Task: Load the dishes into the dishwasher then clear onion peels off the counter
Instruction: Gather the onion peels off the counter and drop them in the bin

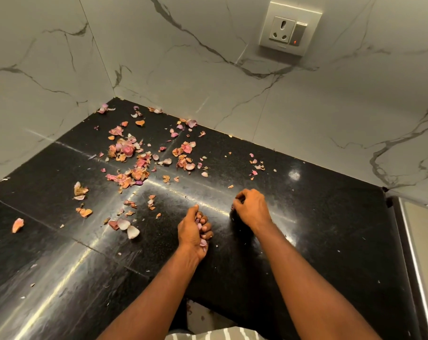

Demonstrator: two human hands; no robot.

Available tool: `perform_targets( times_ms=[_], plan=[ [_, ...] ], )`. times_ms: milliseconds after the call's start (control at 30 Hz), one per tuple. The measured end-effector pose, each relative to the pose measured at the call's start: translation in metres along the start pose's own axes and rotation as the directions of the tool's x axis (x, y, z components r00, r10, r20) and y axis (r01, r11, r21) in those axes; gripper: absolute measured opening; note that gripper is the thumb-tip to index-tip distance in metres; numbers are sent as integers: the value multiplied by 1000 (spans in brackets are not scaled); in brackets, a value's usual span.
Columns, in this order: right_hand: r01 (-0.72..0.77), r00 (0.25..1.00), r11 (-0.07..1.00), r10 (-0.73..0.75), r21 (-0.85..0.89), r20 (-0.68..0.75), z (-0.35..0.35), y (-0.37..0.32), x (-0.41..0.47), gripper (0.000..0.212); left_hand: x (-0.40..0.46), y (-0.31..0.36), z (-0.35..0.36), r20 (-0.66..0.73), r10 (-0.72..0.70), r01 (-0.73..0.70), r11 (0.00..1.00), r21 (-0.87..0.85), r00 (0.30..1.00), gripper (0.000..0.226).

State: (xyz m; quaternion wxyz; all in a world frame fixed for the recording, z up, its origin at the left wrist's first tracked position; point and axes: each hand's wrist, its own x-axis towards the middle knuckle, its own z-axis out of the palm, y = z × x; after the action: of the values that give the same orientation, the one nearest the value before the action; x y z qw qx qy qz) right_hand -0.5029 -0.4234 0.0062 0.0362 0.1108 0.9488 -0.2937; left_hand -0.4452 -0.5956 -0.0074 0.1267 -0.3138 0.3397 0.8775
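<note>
Black polished stone counter littered with onion peels, most piled toward the back-left corner, a few near the marble-look wall. Left hand cupped palm-up, fingers curled around collected peels. Right hand knuckles-up on the counter, fingers curled under; contents can't be seen

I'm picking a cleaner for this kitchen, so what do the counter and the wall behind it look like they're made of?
The counter looks like polished black granite: dark, finely speckled, with sharp light streaks and visible seams between slabs. The wall looks like white marble or marble-look tile, pale with grey veins, thin joint lines and a softer sheen; which of the two cannot be told. The onion peels are thin, papery skins.
</note>
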Motion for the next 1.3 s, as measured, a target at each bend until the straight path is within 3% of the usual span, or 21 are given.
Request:
perform_targets(
  times_ms=[200, 300, 400, 467, 533, 600, 667, 767, 867, 1000, 1100, 1167, 1300],
  plan=[
    [174, 983, 962, -157, -212, 95, 18, -10, -21, 14, 1, 2, 2, -11, 0, 0, 1000, 12, 1000, 41],
    [125, 990, 968, -106, -217, 96, 14, -3, -30, 18, 3, 3, 6, -24, 3, -3, 1000, 15, 1000, 41],
    [-43, 996, 982, 58, -185, 74, -5, 11, -33, 14, 3, 4, 10, -34, -3, 3, 1000, 10, 999, 41],
    [-186, 979, 982, 181, 46, 99, -19, 20, -35, 12, 3, 4, 11, -50, -10, 10, 1000, -1, 999, 40],
    [-243, 966, 874, 180, 420, 185, -31, 18, -43, 13, 4, 5, 14, -68, -14, 13, 1000, -21, 998, 40],
    [-186, 971, 726, 34, 663, 235, -37, 0, -55, 13, 5, 6, 20, -84, -31, 26, 997, -68, 996, 40],
    [-132, 957, 627, -122, 768, 265, -34, -23, -70, 14, 8, 3, 25, -96, -66, 51, 987, -153, 993, 41],
    [36, 935, 680, -281, 732, 216, -18, -44, -85, 17, 2, -5, 31, -79, -112, 93, 972, -215, 991, 41],
    [281, 939, 773, -345, 569, 5, -6, -47, -95, 20, -12, -9, 37, -40, -108, 90, 948, -304, 993, 45],
    [406, 913, 738, -358, 539, -196, -1, -54, -110, 29, -33, -2, 44, 19, -47, 51, 891, -452, 999, 51],
    [332, 942, 640, -254, 693, -217, 2, -61, -122, 23, -55, -1, 49, 43, -13, 30, 905, -425, 999, 55],
    [213, 974, 525, -180, 824, -137, 3, -65, -128, 21, -69, -1, 50, -21, 40, -45, 901, -431, 999, 65],
    [-39, 986, 316, -141, 948, 87, 12, -71, -152, 25, -96, -8, 31, -163, 208, -260, 854, -451, 964, 60]
  ],
)
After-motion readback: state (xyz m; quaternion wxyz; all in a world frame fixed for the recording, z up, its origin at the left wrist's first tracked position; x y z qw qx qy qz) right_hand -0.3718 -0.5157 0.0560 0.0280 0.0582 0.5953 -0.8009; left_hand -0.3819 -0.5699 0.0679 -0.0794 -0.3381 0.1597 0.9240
